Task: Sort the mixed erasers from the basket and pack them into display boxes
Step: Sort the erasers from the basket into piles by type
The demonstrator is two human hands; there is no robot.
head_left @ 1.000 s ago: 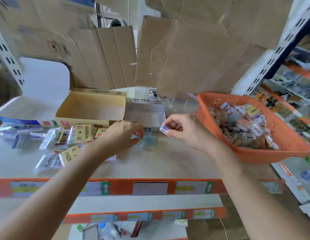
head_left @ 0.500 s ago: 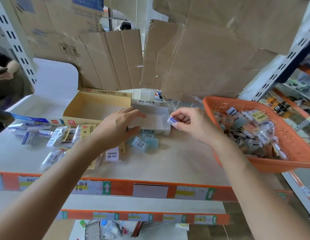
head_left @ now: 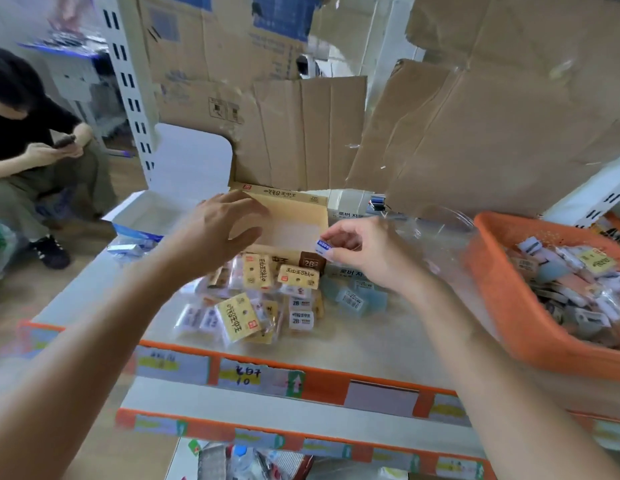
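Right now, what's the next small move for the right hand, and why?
Probably carry the blue-labelled eraser left, past the tan box, toward the white box. The right hand pinches it at the tan box's front edge; that box's print matches the tan packets, while blue-wrapped pieces lie beside the white box.

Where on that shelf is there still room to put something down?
Bare shelf lies between the eraser pile and the orange basket, toward the front edge. The tan box also looks empty inside. Crowded: the pile in front of that box, and the basket, full of erasers.
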